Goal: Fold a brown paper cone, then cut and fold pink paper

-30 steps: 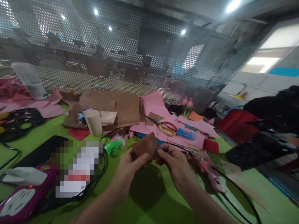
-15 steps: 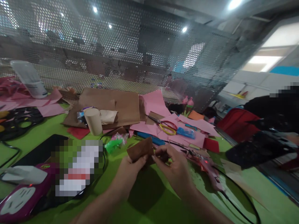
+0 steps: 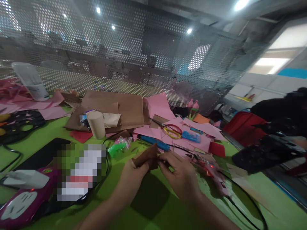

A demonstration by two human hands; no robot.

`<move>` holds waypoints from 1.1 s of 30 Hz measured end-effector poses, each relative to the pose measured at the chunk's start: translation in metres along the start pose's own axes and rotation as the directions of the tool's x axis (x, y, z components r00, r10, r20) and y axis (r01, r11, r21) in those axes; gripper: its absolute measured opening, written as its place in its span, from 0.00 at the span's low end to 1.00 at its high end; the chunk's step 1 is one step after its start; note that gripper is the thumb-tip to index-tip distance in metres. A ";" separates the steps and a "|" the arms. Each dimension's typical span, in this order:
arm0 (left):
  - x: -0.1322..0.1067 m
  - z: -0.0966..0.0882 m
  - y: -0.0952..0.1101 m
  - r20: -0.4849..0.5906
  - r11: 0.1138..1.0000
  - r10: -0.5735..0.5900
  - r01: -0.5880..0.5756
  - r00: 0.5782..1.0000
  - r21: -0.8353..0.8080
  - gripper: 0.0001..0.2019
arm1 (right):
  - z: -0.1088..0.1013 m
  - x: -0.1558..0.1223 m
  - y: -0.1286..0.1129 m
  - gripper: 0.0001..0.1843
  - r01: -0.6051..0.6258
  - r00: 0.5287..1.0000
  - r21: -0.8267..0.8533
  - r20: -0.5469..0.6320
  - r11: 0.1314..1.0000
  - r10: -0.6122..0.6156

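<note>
A small piece of brown paper (image 3: 146, 156) is held between both my hands, low over the green table (image 3: 153, 204). My left hand (image 3: 134, 171) pinches its left side with thumb and fingers closed on it. My right hand (image 3: 179, 172) grips its right edge, fingers curled in. The piece now looks narrow and folded, tipped towards flat. Just behind it lie a blue pen (image 3: 154, 143) and scissors with red and yellow handles (image 3: 172, 130).
Pink paper sheets (image 3: 168, 126) and brown sheets (image 3: 120, 108) cover the table's far half. A cardboard roll (image 3: 96, 124) stands at left of centre, a white bottle (image 3: 31, 81) far left. A glue gun (image 3: 213, 174) with a black cable lies to the right. A perforated metal screen backs the table.
The brown paper has gone from a broad upright piece to a narrower, folded, lower one, and both hands have dropped slightly and closed in on it.
</note>
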State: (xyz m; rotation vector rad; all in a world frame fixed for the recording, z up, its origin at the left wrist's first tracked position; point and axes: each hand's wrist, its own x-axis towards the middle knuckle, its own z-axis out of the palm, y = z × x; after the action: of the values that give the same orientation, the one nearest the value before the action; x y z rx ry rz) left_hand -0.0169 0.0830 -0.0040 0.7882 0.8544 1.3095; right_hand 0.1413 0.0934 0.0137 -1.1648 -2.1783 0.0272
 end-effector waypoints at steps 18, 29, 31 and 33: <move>-0.004 -0.014 -0.010 0.097 0.829 0.271 -0.284 0.958 0.481 0.09 | 0.004 -0.002 0.004 0.13 0.191 0.979 -0.237 0.122 0.953 -0.165; -0.002 -0.016 -0.018 0.119 0.826 0.266 -0.290 0.957 0.483 0.12 | 0.004 -0.001 0.001 0.12 0.247 0.969 -0.242 0.051 0.938 -0.242; -0.002 -0.015 -0.017 0.113 0.860 0.247 -0.272 0.962 0.432 0.11 | 0.003 -0.001 0.001 0.12 0.223 0.975 -0.211 0.057 0.952 -0.215; -0.003 -0.013 -0.014 0.110 0.892 0.214 -0.240 0.971 0.382 0.09 | 0.001 0.000 0.000 0.11 0.166 0.985 -0.152 0.077 0.974 -0.156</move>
State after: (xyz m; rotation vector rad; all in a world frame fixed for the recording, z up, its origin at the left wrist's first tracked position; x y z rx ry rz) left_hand -0.0222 0.0792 -0.0221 1.2750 1.0115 1.3232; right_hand 0.1406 0.0935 0.0131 -1.0812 -2.3614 -0.1837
